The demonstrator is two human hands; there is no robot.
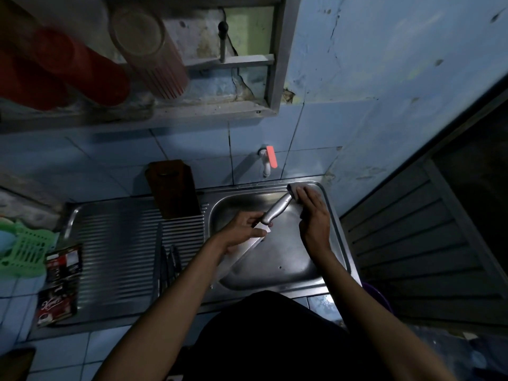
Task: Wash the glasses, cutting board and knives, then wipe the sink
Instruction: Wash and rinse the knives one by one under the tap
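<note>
Over the steel sink point(277, 268) my left hand point(242, 229) grips a large knife point(276, 209) by its broad blade, the metal handle pointing up and right. My right hand point(313, 215) holds a dark sponge point(294, 192) against the end of that handle. A brown cutting board point(173, 188) stands upright against the wall tiles at the back of the drainboard. Two more knives point(169, 265) lie on the drainboard point(118, 251) near its right edge. Glasses point(148, 50) and red cups point(68, 70) sit on the rack overhead.
A white tap with an orange-red lever point(268, 160) sticks out of the wall above the sink. Sachet packets point(60, 284) and a green plastic basket point(24, 248) lie at the left. A dark louvred door point(417, 243) stands at the right.
</note>
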